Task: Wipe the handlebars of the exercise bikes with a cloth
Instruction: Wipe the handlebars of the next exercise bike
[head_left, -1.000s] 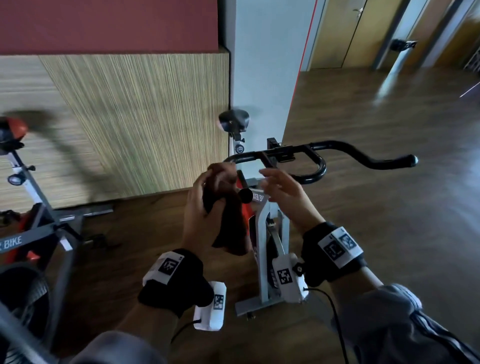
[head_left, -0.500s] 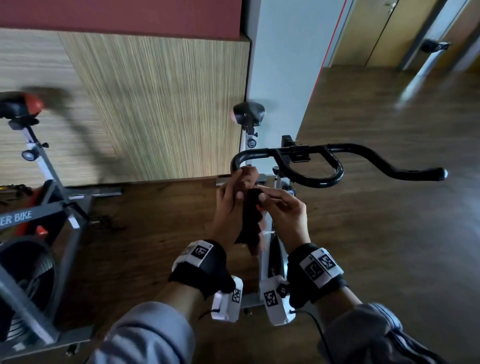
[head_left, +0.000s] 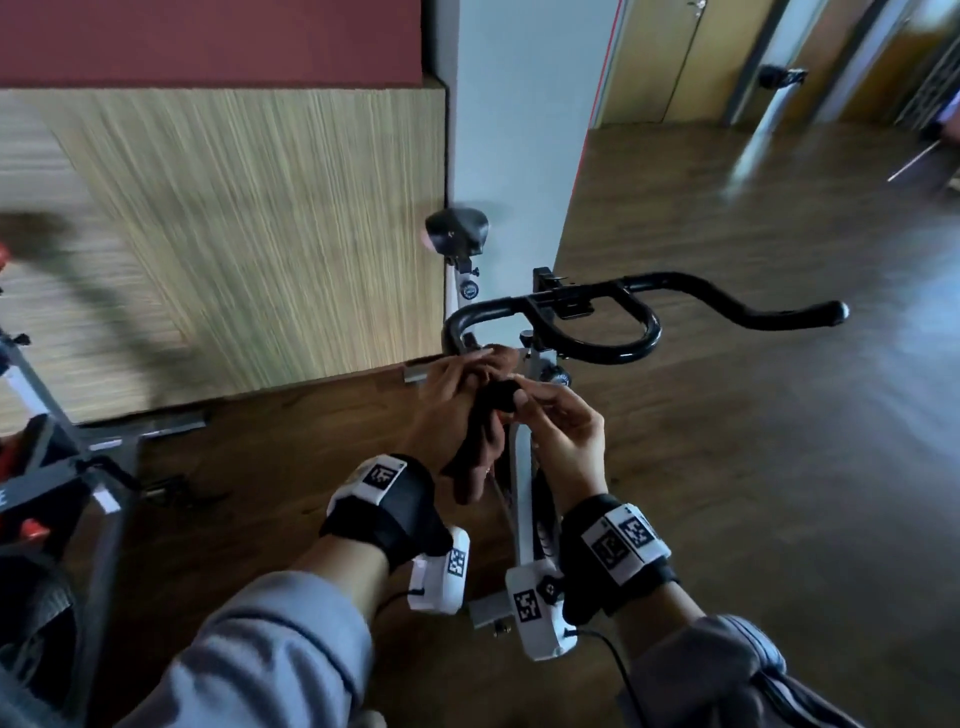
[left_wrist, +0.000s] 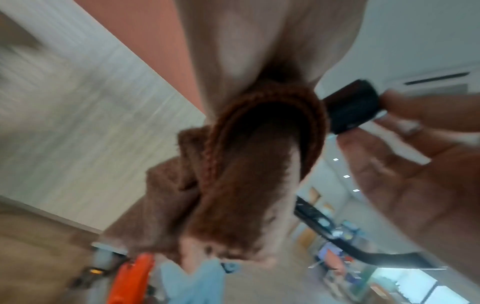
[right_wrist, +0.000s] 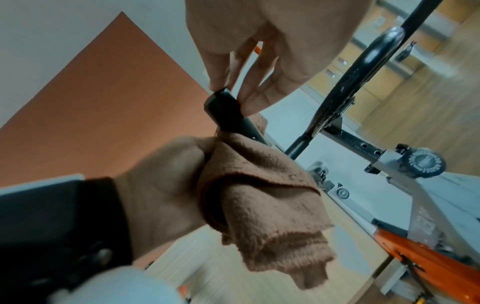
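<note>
The bike's black handlebars (head_left: 597, 353) stand in the middle of the head view, with the right grip (head_left: 826, 312) bare. My left hand (head_left: 457, 395) grips a brown cloth (head_left: 472, 467) wrapped round the near left grip. The cloth's loose end hangs below the hand. My right hand (head_left: 561, 431) pinches that grip's black end cap (head_left: 506, 392) with thumb and fingertips. In the right wrist view the end cap (right_wrist: 223, 107) sticks out above the cloth (right_wrist: 272, 195) and the left hand (right_wrist: 166, 185). The left wrist view shows the cloth (left_wrist: 249, 174) looped under the bar, with the end cap (left_wrist: 353, 109) beside it.
The bike's saddle (head_left: 457, 231) is beyond the handlebars, by a white pillar (head_left: 519, 130) and a wood-panelled wall (head_left: 260, 234). A second exercise bike (head_left: 52, 467) stands at the left. Wooden floor (head_left: 753, 467) stretches to the right, with doors (head_left: 675, 57) at the back.
My right hand has gone from hovering open by the grip's end to pinching the end cap. Both hands sit closer together, and the head view has swung left.
</note>
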